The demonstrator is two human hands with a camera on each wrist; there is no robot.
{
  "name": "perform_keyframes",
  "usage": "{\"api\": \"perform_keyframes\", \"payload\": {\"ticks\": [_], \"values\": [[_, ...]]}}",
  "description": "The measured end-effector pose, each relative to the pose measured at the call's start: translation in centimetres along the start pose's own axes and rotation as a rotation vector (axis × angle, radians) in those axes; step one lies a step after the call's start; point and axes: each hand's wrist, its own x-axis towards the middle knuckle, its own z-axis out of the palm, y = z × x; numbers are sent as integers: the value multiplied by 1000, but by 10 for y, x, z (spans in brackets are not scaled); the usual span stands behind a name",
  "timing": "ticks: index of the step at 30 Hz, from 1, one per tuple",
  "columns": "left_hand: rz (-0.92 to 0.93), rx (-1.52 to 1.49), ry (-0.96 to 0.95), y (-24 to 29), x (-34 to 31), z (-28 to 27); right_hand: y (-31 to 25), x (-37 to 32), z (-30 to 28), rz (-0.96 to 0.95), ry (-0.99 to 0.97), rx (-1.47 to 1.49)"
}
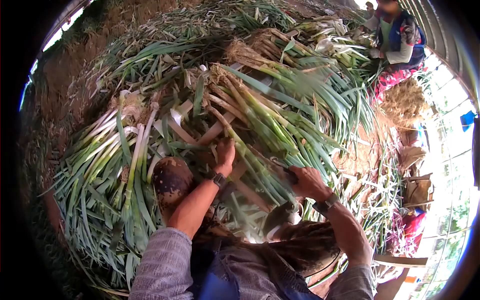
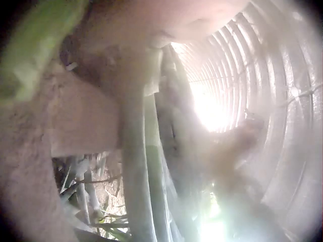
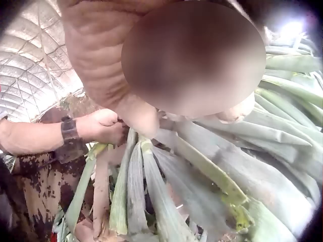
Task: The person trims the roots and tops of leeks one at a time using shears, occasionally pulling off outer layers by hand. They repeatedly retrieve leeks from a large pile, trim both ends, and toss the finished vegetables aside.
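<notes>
My left hand [image 1: 225,155] grips a leek [image 1: 237,142] near its pale end, with the root end up and the green leaves running down to the right. In the left wrist view, leek stalks [image 2: 136,166] hang below that hand. My right hand [image 1: 311,183] has its fingers curled round a dark-handled tool [image 1: 289,174] beside the leaves; I cannot tell its kind. In the right wrist view, leek leaves [image 3: 161,196] spread below the right hand, which a blurred patch partly covers, and the left hand [image 3: 103,126] is beyond.
A bundle of leeks [image 1: 270,117] lies just ahead, and another pile of leeks [image 1: 125,200] is at my left. Wooden slats [image 1: 216,131] lie between them. More loose leeks [image 1: 165,55] cover the ground behind. Another person [image 1: 397,40] is at the far right.
</notes>
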Motion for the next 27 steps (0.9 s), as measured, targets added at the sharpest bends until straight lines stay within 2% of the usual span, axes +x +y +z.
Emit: {"api": "perform_keyframes", "payload": {"ticks": [1, 3, 4, 5, 7, 9, 11, 12, 13, 15, 16, 17, 19, 20, 23, 24, 25, 26, 27], "values": [[-1, -1, 1, -8, 2, 1, 1, 4, 1, 0, -2, -1], [397, -44, 150, -29, 12, 2, 3, 12, 3, -12, -16, -7], [390, -52, 45, 9, -9, -10, 2, 15, 0, -14, -16, -6], [391, -49, 46, 10, -10, -11, -1, 18, -5, -11, -29, 19], [275, 111, -406, 9, -15, -15, -5, 22, -8, -15, -39, 43], [336, 168, -398, -11, -11, -10, -8, 25, -8, -63, -27, 65], [284, 251, -346, -10, -14, -12, -2, 28, -4, -67, -25, 67], [148, 186, -344, -7, -9, -11, 1, 28, -1, -66, -20, 71], [147, 185, -345, -9, -5, -12, 0, 27, -2, -66, -20, 70], [215, 242, -202, -10, 6, -18, -1, 27, -5, -25, -33, 33], [139, 183, -260, -4, 13, -19, -2, 27, -5, -24, -28, 33], [140, 181, -265, 1, 18, -18, -3, 25, -4, -20, -35, 30], [-177, -245, -252, 9, 27, -13, -4, 22, -6, -8, -39, 21], [-284, -397, -308, 5, 34, -12, -5, 21, -7, -14, -25, 48], [-306, -562, -364, -5, 33, -3, -12, 20, -17, -5, -7, 66], [-408, -620, -370, -8, 32, 3, -14, 19, -19, -1, 20, 72], [-404, -618, -374, -2, 24, 3, -14, 18, -20, 5, 49, 79], [-374, -708, -396, 6, 13, 2, -11, 17, -19, -70, 76, 97], [-347, -799, -417, 15, 3, 1, -9, 16, -19, -66, 78, 97]]}}
